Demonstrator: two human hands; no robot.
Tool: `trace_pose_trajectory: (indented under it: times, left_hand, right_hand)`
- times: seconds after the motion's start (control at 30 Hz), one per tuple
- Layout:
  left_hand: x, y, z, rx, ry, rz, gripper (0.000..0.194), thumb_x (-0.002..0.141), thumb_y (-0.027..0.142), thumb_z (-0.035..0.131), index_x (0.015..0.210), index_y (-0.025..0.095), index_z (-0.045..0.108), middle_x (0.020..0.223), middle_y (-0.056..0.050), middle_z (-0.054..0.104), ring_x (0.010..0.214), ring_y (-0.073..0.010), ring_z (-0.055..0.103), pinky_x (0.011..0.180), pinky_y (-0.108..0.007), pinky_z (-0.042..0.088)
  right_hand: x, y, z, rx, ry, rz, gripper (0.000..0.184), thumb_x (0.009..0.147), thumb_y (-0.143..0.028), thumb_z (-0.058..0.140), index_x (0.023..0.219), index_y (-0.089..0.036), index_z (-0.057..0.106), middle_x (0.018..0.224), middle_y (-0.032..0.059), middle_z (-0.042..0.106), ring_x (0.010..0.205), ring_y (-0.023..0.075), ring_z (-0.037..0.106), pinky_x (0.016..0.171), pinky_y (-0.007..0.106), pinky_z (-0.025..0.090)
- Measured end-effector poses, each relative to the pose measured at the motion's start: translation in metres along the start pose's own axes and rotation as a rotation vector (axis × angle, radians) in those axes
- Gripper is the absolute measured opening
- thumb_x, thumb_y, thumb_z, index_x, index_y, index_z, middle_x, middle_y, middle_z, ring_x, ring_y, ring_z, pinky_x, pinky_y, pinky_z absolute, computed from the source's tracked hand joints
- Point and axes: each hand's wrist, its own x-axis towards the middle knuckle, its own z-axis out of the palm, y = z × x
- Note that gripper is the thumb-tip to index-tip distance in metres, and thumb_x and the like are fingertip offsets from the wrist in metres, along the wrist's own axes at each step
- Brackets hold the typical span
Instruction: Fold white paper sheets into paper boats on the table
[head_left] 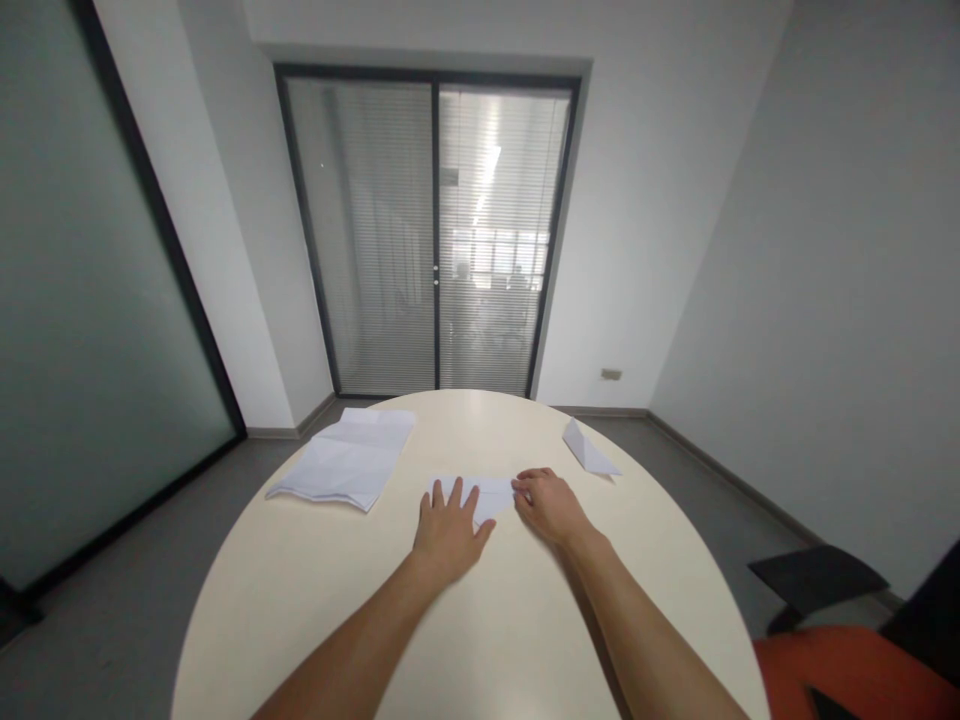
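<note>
Forearms (352, 635) come in from bottom of view, over round cream table (495, 640). Orange chair seat (847, 662) with black armrest (817, 578) sits off table's right side. Left hand (445, 538) is palm down, fingers spread apart, resting on left part of small white paper (493, 495). Right hand (553, 506) is at the paper's right end, fingers curled and bunched together; can't tell if they pinch the edge. Paper lies flat on table between the hands, partly covered by the left; crease detail too small to read. Stack of white sheets (349, 455) lies farther left, near table edge. Folded white piece (589, 453) is near far right edge, beyond right hand. Past table: grey floor (626, 432), small wall plate (611, 374) low on white wall (637, 200), dark-framed glass doors (360, 240) with blinds.
</note>
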Motion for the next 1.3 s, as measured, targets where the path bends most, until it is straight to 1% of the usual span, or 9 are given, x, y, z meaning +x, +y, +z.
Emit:
trace_pose_trajectory:
  times: [0.07,0.13,0.2,0.37,0.6,0.73,0.93,1.13,1.3]
  left_hand:
    - [0.000,-0.002,0.002,-0.004,0.016,0.010,0.067,0.096,0.063,0.028,0.149,0.025,0.042,0.157,-0.011,0.037,0.142,-0.0452,0.030,0.113,-0.061,0.024]
    - [0.000,-0.003,0.003,0.002,0.042,0.035,0.065,0.096,0.062,0.028,0.148,0.027,0.044,0.156,-0.009,0.040,0.142,-0.0429,0.031,0.115,-0.061,0.019]
    - [0.000,-0.003,0.004,0.007,0.067,0.070,0.062,0.096,0.060,0.030,0.148,0.028,0.044,0.154,-0.007,0.043,0.142,-0.0402,0.033,0.117,-0.061,0.015]
    - [0.000,-0.001,0.004,-0.017,0.053,0.073,0.062,0.096,0.057,0.033,0.151,0.029,0.039,0.157,-0.006,0.039,0.143,-0.0384,0.031,0.118,-0.057,0.017]
    - [0.003,-0.001,0.009,-0.022,-0.005,0.020,0.068,0.095,0.064,0.028,0.152,0.027,0.036,0.160,-0.010,0.031,0.147,-0.0400,0.023,0.117,-0.057,0.018]
    - [0.003,-0.002,0.008,-0.024,-0.012,0.016,0.069,0.095,0.064,0.028,0.153,0.028,0.035,0.161,-0.012,0.030,0.147,-0.0409,0.022,0.117,-0.057,0.019]
    - [0.002,-0.002,0.001,-0.047,-0.016,0.029,0.070,0.095,0.065,0.029,0.152,0.026,0.036,0.160,-0.011,0.032,0.147,-0.0406,0.023,0.116,-0.057,0.020]
    - [0.003,-0.002,0.002,-0.062,-0.017,0.036,0.069,0.095,0.064,0.032,0.154,0.029,0.032,0.159,-0.011,0.034,0.146,-0.0410,0.025,0.116,-0.057,0.022]
    - [0.004,-0.002,0.003,-0.045,0.008,0.041,0.066,0.096,0.061,0.032,0.152,0.027,0.037,0.157,-0.012,0.037,0.145,-0.0408,0.027,0.115,-0.056,0.023]
  right_hand:
    - [-0.001,-0.010,-0.001,-0.047,0.010,0.013,0.028,0.090,-0.030,0.050,0.094,-0.020,0.076,0.126,0.0109,0.068,0.123,0.0303,0.054,0.112,0.050,0.028]
    - [-0.001,-0.021,0.002,-0.028,0.012,-0.016,0.034,0.093,-0.036,0.048,0.111,-0.021,0.072,0.140,0.0113,0.059,0.134,0.0315,0.045,0.117,0.057,0.012]
    - [-0.001,-0.030,0.008,0.034,-0.035,-0.088,0.045,0.098,-0.036,0.039,0.136,-0.021,0.058,0.150,0.0104,0.048,0.143,0.0285,0.036,0.119,0.056,0.006]
    - [-0.001,-0.037,0.021,0.147,-0.216,-0.106,0.062,0.103,-0.044,0.016,0.155,-0.014,0.030,0.162,0.0107,0.027,0.150,0.0270,0.021,0.121,0.048,0.015]
    - [0.001,-0.024,0.025,0.107,-0.276,0.049,0.073,0.101,-0.056,0.018,0.157,-0.010,0.021,0.164,0.0140,0.012,0.152,0.0322,0.007,0.122,0.049,0.010]
    - [-0.001,-0.022,0.026,0.084,-0.245,0.073,0.074,0.100,-0.056,0.023,0.157,-0.009,0.022,0.164,0.0161,0.013,0.151,0.0357,0.006,0.120,0.051,0.013]
    - [-0.004,-0.028,0.021,0.065,-0.170,0.037,0.056,0.101,-0.048,0.028,0.154,-0.029,0.034,0.163,0.0089,0.024,0.149,0.0407,0.015,0.116,0.066,0.007]
    - [-0.001,-0.025,0.021,0.189,-0.222,-0.062,0.056,0.103,-0.044,0.022,0.154,-0.024,0.032,0.162,0.0069,0.025,0.151,0.0288,0.015,0.120,0.057,0.010]
    - [-0.001,-0.023,0.023,0.195,-0.237,-0.050,0.060,0.103,-0.048,0.020,0.155,-0.022,0.029,0.163,0.0084,0.022,0.152,0.0295,0.012,0.120,0.056,0.010]
